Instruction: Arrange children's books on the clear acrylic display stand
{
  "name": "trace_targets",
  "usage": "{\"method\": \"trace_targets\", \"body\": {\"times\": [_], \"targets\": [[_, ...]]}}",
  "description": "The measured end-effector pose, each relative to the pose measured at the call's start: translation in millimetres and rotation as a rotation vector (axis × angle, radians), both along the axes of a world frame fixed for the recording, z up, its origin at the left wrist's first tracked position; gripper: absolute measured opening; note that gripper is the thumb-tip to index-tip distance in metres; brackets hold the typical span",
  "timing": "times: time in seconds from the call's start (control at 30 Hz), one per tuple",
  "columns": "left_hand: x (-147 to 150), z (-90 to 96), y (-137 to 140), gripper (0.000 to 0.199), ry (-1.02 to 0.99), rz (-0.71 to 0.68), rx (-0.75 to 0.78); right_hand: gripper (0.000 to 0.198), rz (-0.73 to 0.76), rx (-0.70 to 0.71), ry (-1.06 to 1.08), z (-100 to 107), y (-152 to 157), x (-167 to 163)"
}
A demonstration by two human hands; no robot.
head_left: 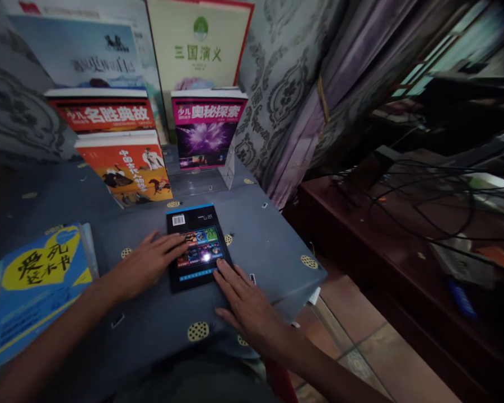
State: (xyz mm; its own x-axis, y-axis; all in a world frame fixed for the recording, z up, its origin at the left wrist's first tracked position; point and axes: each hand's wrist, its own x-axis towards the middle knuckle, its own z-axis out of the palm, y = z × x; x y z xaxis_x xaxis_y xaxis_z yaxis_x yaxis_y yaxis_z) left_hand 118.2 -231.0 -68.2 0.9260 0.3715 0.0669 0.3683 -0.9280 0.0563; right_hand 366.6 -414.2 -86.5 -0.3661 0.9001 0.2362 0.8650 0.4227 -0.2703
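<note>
A black book [193,224] with a barcode and a grid of small colourful pictures lies flat on the table before me. My left hand [157,257] rests its outstretched fingertips on the book's left side. On its lower right edge lie the fingers of my right hand [246,296], stretched out with the thumb apart. Neither hand grips the book. Just beyond it, an orange book [130,173] stands tilted back, and a purple-and-black book [205,134] leans in a clear stand [229,170].
A blue book with a yellow heart [42,280] lies at the left on the grey-blue tablecloth [273,246]. More books, including a pale green one [201,33], stand at the back. A purple curtain [311,106] hangs behind the table. Tangled cables [441,207] cover a dark red surface at right.
</note>
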Motion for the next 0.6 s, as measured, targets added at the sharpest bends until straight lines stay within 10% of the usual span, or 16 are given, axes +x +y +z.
{"method": "trace_targets", "body": {"times": [0.13, 0.6], "targets": [[0, 12.7, -3, 0.084, 0.142, -0.173, 0.102, 0.054, -0.020, 0.019, 0.029, 3, 2, 2], [23, 23.9, 9, 0.054, 0.191, -0.430, 0.386, 0.051, -0.023, 0.013, 0.166, 12, 6, 9]]}}
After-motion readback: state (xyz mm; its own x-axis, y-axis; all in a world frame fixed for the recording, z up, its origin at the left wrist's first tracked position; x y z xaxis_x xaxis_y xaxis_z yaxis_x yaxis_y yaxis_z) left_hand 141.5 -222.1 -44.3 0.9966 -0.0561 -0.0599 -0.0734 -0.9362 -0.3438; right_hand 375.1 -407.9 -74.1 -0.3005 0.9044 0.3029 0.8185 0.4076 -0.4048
